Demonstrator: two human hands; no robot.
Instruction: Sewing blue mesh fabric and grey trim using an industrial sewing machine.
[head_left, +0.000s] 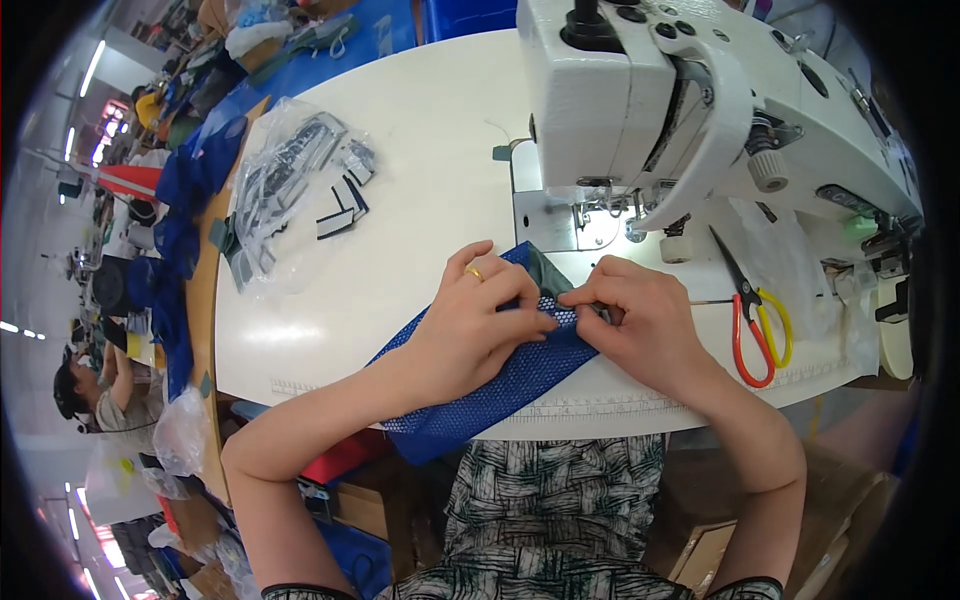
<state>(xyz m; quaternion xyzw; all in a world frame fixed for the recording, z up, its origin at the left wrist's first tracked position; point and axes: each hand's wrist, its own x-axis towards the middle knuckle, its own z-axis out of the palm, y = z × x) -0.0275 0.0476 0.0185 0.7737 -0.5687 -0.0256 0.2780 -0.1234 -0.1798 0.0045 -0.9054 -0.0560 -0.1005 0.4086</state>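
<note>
A piece of blue mesh fabric [520,385] with a dark green strip [547,275] along its far end lies across the table's front edge, part of it hanging over. My left hand [480,320], a gold ring on one finger, rests on the mesh with its fingers curled down at the strip. Close beside it, my right hand [640,320] pinches the fabric's edge between thumb and forefinger. Both hands are just in front of the white sewing machine [640,110], whose needle area and metal plate [545,215] sit right beyond the strip.
Scissors [755,325] with red and yellow handles lie right of my right hand. A clear plastic bag [300,165] of grey-and-dark pieces and a few loose labels [343,208] lie at the left. A printed ruler [610,408] runs along the front edge. Another person [105,395] works far left.
</note>
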